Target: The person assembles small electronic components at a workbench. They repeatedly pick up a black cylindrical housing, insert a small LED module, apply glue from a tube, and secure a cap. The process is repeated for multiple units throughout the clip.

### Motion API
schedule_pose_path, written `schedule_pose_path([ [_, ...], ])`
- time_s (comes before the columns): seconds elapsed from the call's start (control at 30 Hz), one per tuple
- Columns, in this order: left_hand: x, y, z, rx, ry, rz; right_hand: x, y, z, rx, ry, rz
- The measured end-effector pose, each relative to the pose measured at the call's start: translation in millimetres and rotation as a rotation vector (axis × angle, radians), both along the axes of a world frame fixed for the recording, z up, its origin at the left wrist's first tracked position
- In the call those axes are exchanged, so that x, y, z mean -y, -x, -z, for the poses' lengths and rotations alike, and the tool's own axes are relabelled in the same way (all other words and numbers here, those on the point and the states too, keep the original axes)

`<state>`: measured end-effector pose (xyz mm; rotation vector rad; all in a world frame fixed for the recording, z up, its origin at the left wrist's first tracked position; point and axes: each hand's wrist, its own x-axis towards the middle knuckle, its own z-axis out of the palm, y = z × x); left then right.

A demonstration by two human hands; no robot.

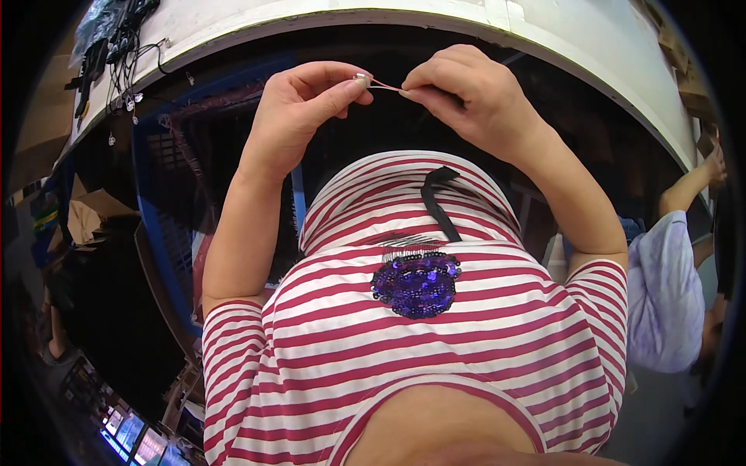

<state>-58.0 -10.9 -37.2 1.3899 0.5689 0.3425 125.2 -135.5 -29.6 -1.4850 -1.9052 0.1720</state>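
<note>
Between the thumb and forefinger of my left hand [297, 102] is a small whitish connector [362, 80]. Thin wires [386, 83], one reddish and one pale, run from it across to my right hand [472, 95]. My right thumb and fingertips pinch the far end of these wires. Both hands are raised in front of my chest, close to the table's near edge and apart from each other. The connector's inner details are too small to make out.
A white tabletop [373, 17] curves across the far side. Black cables [128, 58] with small pale ends hang over its left edge. A blue plastic crate [155, 179] stands low on my left. At the right is another person in a pale tie-dyed garment [667, 291].
</note>
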Motion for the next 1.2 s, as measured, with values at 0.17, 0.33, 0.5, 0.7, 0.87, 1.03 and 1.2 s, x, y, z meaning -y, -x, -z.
schedule_pose_path([
  [0.17, 6, -1, 0, 0.075, -0.717, -0.017, -2, -3, -7, -0.017, 0.143, -0.021],
  [0.33, 13, 1, -8, 0.065, -0.517, -0.133, -3, -3, 4, 0.368, -0.240, 0.044],
  [0.5, 8, 6, -15, -0.174, -0.039, 0.098, -2, 0, 6, 0.463, -0.288, 0.039],
  [0.7, 6, 4, -16, -0.134, 0.111, 0.151, 1, 3, 2, 0.339, -0.211, 0.015],
  [0.87, 11, 6, -11, -0.123, 0.030, 0.077, 4, 5, -21, -0.240, 0.293, 0.051],
  [1.03, 13, 8, -14, -0.099, -0.071, 0.086, -2, 5, -25, -0.539, 0.634, -0.004],
  [1.2, 12, 9, -16, -0.152, -0.158, 0.101, -4, 7, -30, -0.556, 0.697, -0.043],
])
